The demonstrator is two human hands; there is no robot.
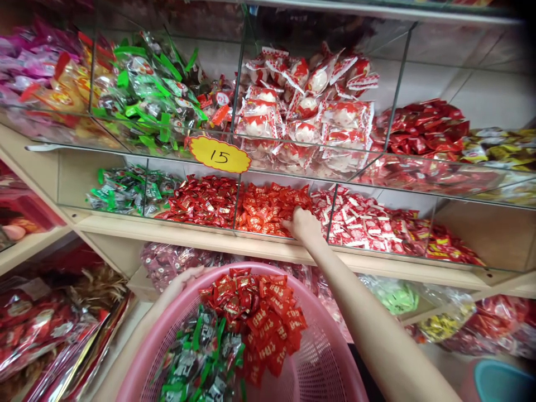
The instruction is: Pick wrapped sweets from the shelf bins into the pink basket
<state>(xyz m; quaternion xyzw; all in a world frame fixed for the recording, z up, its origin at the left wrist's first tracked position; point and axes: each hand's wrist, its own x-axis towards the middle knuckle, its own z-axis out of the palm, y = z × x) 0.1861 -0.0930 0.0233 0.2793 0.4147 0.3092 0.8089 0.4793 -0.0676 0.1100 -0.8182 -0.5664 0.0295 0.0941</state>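
A pink plastic basket (pixel 129 357) fills the lower middle of the view, tilted toward me. My left hand (pixel 188 277) is closed on its far left rim, fingers partly hidden. Inside lie red wrapped candies (pixel 230 293), orange-red wrapped candies (pixel 276 324) and green-and-clear wrapped candies (pixel 192 357). My right hand (pixel 306 226) reaches over the basket to the lower shelf. Its fingers curl at the right side of a compartment of orange-red candies (pixel 268 204); whatever is in them is hidden.
Glass dividers (pixel 334 215) and a glass front split the shelf into compartments. Red-and-white candies (pixel 364 223) lie right of my hand, dark red ones (pixel 205 198) left. A yellow tag (pixel 220 155) reads 15 on the upper shelf. A blue-green container (pixel 502 382) stands lower right.
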